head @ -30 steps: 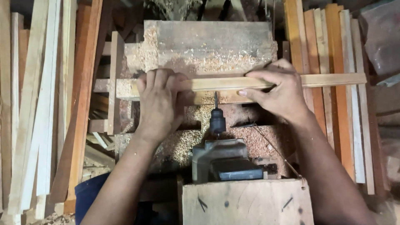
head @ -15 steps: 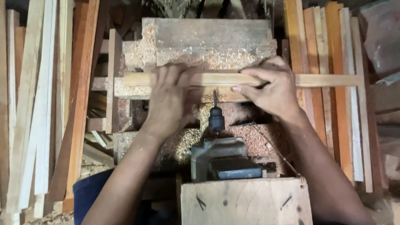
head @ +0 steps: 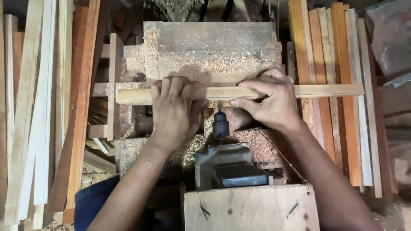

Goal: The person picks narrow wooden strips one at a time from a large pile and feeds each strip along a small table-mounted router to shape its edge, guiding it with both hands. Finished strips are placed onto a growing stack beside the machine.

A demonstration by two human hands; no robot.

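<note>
A long pale wooden strip [head: 325,90] lies crosswise over a sawdust-covered wooden bench [head: 214,47]. My left hand [head: 173,107] is closed over the strip left of centre. My right hand [head: 269,100] grips it just right of centre, fingers on top and thumb beneath. Between my hands, a drill chuck with its bit [head: 221,122] points up at the near edge of the strip. The chuck belongs to a grey motor unit [head: 227,167] mounted on a wooden box [head: 252,209].
Stacks of wooden slats stand on the left [head: 38,107] and on the right [head: 338,55], some orange, some pale. Sawdust [head: 257,145] covers the bench around the drill. A plastic bag [head: 391,38] lies at the upper right.
Both hands have slid the strip to the left; more of it now sticks out left of my left hand. My left hand sits slightly farther right along the bench.
</note>
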